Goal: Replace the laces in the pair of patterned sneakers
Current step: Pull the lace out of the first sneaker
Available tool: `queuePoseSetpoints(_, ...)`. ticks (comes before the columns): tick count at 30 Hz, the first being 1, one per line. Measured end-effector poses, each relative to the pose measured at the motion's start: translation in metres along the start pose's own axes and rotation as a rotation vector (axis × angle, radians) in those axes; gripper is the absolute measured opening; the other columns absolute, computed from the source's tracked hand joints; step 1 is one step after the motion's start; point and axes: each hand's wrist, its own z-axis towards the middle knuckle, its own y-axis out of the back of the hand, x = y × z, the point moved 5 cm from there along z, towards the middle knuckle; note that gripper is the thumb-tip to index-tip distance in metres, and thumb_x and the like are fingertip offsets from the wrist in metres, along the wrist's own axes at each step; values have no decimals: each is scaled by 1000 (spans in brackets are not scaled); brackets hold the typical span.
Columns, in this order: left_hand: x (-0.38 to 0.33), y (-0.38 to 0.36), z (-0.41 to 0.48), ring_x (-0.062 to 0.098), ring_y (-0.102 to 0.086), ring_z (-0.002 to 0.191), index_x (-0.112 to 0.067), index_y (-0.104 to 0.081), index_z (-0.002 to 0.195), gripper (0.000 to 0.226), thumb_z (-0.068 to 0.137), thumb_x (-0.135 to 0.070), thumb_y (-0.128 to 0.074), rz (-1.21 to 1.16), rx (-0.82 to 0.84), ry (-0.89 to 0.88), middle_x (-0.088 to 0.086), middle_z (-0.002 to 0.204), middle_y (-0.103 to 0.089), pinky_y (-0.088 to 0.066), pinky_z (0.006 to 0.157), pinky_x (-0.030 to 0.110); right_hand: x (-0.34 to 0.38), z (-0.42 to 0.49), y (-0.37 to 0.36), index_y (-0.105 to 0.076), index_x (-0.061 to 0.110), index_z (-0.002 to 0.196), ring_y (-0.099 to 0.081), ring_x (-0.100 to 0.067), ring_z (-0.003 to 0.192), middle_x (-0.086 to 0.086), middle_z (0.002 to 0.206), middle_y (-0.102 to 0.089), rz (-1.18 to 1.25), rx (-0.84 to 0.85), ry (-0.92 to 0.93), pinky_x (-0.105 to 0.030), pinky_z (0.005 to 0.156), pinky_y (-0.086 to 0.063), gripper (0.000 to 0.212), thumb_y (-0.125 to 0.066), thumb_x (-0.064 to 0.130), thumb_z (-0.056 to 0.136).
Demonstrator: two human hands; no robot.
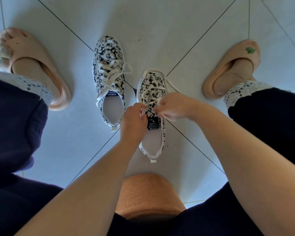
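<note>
Two black-and-white patterned sneakers stand on the pale tiled floor. The left sneaker is laced with a white lace whose ends hang loose over its side. The right sneaker stands nearer to me, its white lace looping round the toe. My left hand pinches a lace end at the tongue of the right sneaker. My right hand grips the other part of the lace over the same eyelets. Where the fingers meet the lace is partly hidden.
My feet in peach slippers rest on the floor, one slipper at the far left, one at the right. My knees in dark trousers frame both sides. A brown stool edge lies below my arms.
</note>
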Motion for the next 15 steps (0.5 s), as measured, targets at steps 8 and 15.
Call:
queuePoseSetpoints(8, -1, 1, 0, 21, -56, 83, -16, -57, 114, 29, 88, -7, -48, 11, 17, 2, 6, 105, -57, -35, 69, 24, -28, -24, 53, -44, 15, 56, -24, -6, 31, 9, 38, -31, 1331, -258, 72, -18, 36, -25, 36, -48, 18, 91)
queuePoseSetpoints(15, -2, -1, 0, 21, -55, 83, -16, -57, 114, 29, 88, -6, -48, 7, 12, -10, 6, 103, -57, -36, 70, 24, -22, -9, 23, -46, 12, 56, -34, -10, 40, 3, 47, -41, 507, -220, -58, -20, 45, -29, 34, -47, 15, 89)
